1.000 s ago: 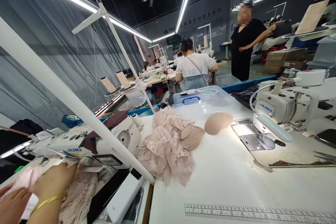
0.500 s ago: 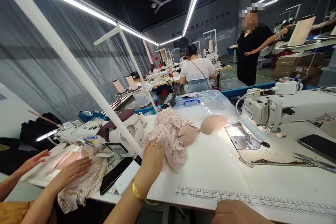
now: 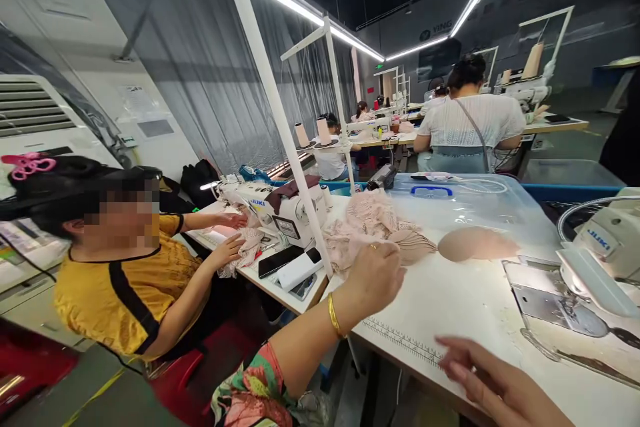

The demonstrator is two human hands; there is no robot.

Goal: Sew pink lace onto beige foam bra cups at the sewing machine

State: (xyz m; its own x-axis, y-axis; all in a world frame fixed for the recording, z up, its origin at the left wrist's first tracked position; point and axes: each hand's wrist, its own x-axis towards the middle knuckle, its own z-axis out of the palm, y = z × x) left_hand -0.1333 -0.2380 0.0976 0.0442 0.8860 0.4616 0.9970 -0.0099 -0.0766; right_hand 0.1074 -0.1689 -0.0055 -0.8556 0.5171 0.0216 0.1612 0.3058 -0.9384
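My left hand (image 3: 377, 280), with a gold bracelet at the wrist, is in front of a pile of pale pink lace fabric (image 3: 373, 210). Its fingers are curled closed, and what they hold, if anything, is hidden. Just past the knuckles lies a pleated beige cup piece (image 3: 411, 248). A smooth beige cup (image 3: 477, 243) rests to the right of that one, on the white table (image 3: 450, 303). Over the table's front edge hovers my right hand (image 3: 485, 373), open and holding nothing, close to the printed ruler strip (image 3: 405, 340).
A sewing machine (image 3: 595, 273) stands at the right. On the left, a co-worker in a yellow top (image 3: 135, 287) handles fabric at another machine (image 3: 280, 203). A white pole (image 3: 280, 100) rises between the tables. A clear plastic box (image 3: 490, 203) sits behind the cups.
My view has swung left, bringing the co-worker into sight. My left hand's fingers, earlier laid over the lace, are now curled. My right hand has come further into view with fingers spread.
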